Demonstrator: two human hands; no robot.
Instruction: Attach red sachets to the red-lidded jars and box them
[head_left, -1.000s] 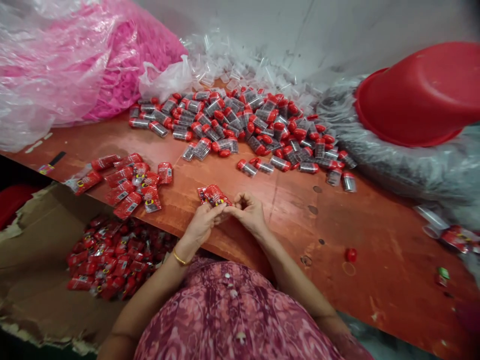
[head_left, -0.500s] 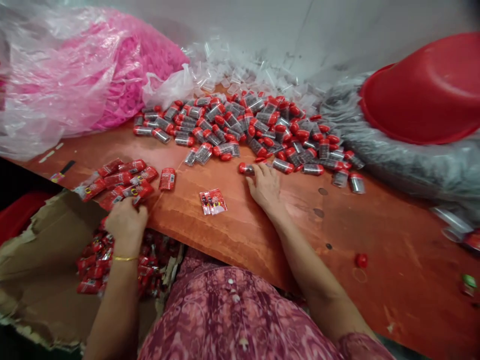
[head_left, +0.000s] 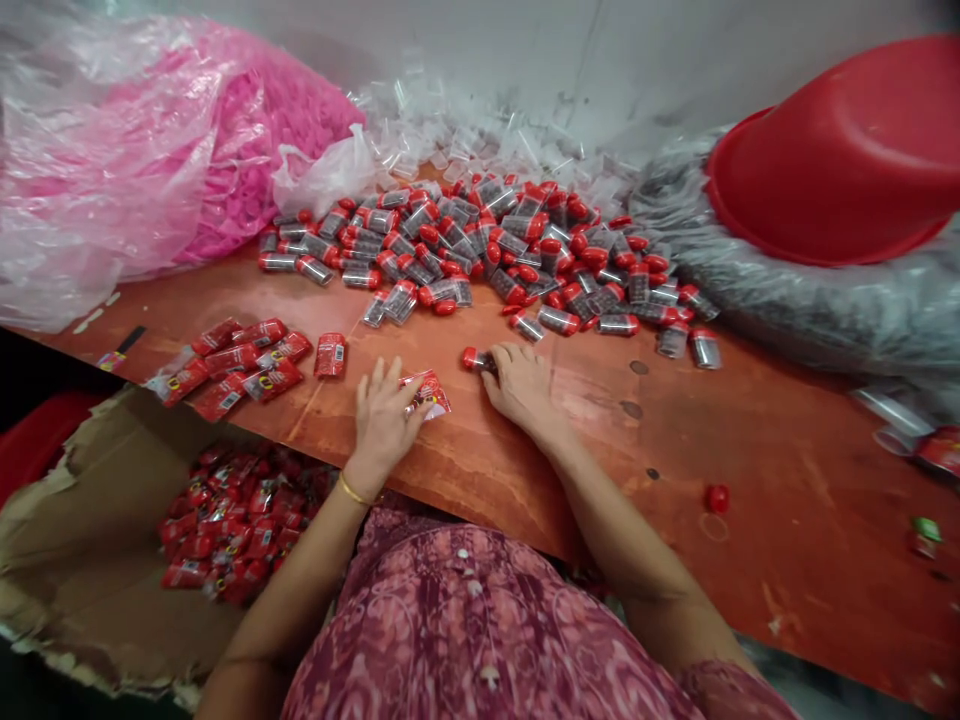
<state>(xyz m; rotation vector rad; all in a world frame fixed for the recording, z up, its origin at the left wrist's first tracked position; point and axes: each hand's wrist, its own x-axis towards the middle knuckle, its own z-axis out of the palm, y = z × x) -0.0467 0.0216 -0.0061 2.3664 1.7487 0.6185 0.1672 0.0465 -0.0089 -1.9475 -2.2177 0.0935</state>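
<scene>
My left hand (head_left: 384, 415) lies on the red-brown table (head_left: 787, 500) with fingers spread, its fingertips on a small red packet (head_left: 430, 391). My right hand (head_left: 520, 385) rests just right of it, fingers curled on a red-capped clear vial (head_left: 477, 360) pulled from the big heap of vials (head_left: 487, 250) behind. A group of filled red packets (head_left: 240, 365) lies to the left near the table edge.
A torn cardboard box (head_left: 67, 560) with several red packets (head_left: 225, 520) sits below the table's left edge. A pink plastic bag (head_left: 150, 140) fills the back left, empty clear tubes (head_left: 480, 140) the back, a red basin (head_left: 840, 160) on a grey bag the right. A loose red cap (head_left: 718, 497) lies on the table.
My left hand has come back from the packets at the box edge to the single packet in the middle. My right hand has drawn one vial toward me from the heap.
</scene>
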